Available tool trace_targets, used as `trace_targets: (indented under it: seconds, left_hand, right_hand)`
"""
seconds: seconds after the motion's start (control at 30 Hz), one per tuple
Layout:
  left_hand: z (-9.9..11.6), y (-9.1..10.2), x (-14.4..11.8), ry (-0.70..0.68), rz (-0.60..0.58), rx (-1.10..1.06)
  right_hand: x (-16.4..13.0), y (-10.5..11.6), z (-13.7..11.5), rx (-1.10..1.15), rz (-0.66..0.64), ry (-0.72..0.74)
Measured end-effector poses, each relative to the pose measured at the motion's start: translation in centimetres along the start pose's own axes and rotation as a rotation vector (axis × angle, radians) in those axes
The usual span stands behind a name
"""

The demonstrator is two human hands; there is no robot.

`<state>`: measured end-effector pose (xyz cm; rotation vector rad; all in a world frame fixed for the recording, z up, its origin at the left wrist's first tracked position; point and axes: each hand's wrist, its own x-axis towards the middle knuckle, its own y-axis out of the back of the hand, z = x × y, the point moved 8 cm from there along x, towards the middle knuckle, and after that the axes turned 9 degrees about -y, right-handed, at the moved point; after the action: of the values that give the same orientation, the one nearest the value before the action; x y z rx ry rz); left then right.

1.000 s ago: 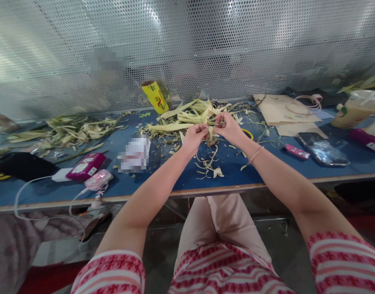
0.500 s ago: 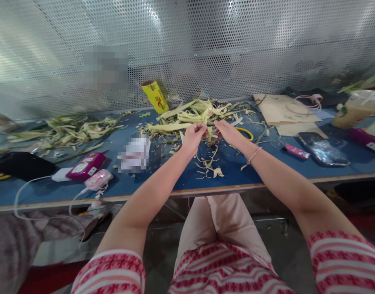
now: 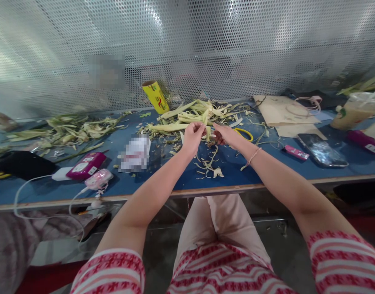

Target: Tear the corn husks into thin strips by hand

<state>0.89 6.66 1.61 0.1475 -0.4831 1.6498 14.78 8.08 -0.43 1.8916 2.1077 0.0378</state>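
My left hand point(image 3: 193, 139) is closed, its thumb and fingertips pinching a pale yellow-green leaf piece point(image 3: 208, 132) over the middle of the table. To the right of that piece is my right hand point(image 3: 225, 134), fingers curled inward at its edge; whatever they grip is too small to make out. Just beyond both hands lies a heap of long pale leaves point(image 3: 187, 116) with thin dry stems. Below them on the blue tabletop sit some stringy plant scraps point(image 3: 210, 164). Yellow scissor handles point(image 3: 246, 134) show beside my right wrist, partly hidden by it.
Another leaf heap point(image 3: 74, 130) lies left. A yellow roll point(image 3: 156, 96) leans near the perforated metal screen point(image 3: 224, 49). A white packet point(image 3: 134, 154), purple box point(image 3: 86, 165) and cable are left; cardboard point(image 3: 282, 110), phone point(image 3: 322, 150), pink box point(image 3: 296, 152) and drink cup point(image 3: 355, 110) right.
My right hand has shifted slightly down and its fingers have curled more beneath the palm. My left hand keeps its pinch on the leaf piece, nearly in the same place.
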Motion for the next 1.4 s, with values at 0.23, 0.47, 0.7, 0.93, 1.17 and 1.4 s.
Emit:
trace_targets:
  seconds: [0.23,0.47,0.7,0.93,1.17,1.4]
  left_hand:
    - [-0.2,0.0,0.1,-0.006,0.007,0.011]
    - [0.3,0.6,0.4,-0.065,0.063,0.018]
    - [0.3,-0.3,0.0,-0.040,-0.023,0.015]
    - [0.2,-0.5,0.0,-0.113,-0.074,0.076]
    - [0.5,-0.7,-0.3,-0.175,-0.099,0.203]
    - [0.0,-0.4,-0.3,-0.199,-0.054,0.378]
  right_hand:
    - [-0.3,0.3,0.2,0.118,0.058,-0.068]
    - [-0.4,-0.2,0.5,0.113,-0.054,-0.099]
    - [-1.2,-0.5,-0.4,0.258,-0.064,-0.085]
    - [-0.8,-1.2,-0.2,0.388,-0.097,-0.056]
    - [-0.6,0.4,-1.6,0.161,0.158,0.278]
    - [-2.2,0.2,-3.6,-0.199,0.322,0.502]
